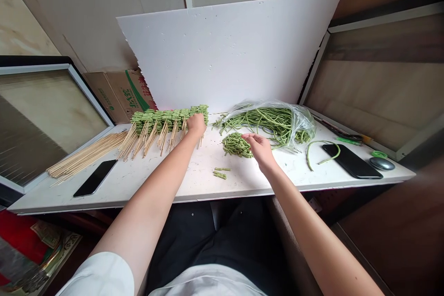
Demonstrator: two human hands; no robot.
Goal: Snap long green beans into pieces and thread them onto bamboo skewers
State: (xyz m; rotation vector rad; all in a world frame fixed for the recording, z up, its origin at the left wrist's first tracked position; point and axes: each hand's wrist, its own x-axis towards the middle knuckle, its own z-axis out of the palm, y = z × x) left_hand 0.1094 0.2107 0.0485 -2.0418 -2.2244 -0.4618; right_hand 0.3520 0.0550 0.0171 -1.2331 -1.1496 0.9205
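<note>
My left hand point(196, 124) is closed at the right end of a row of skewers threaded with green bean pieces point(163, 122), seemingly on one skewer there. My right hand point(259, 146) rests with curled fingers on a small pile of cut bean pieces point(235, 144) in the middle of the white table point(145, 180). Behind that pile lies a clear plastic bag of long green beans point(274, 122). Three loose bean pieces point(220, 173) lie near the table's front edge.
Bare wooden skewers point(86, 155) lie in a heap at the left, with a black phone point(95, 177) in front. At the right are a second black phone point(351, 160), a loose long bean point(317, 152), scissors point(347, 138) and a small grey round object point(381, 163). A white board point(229, 51) leans behind.
</note>
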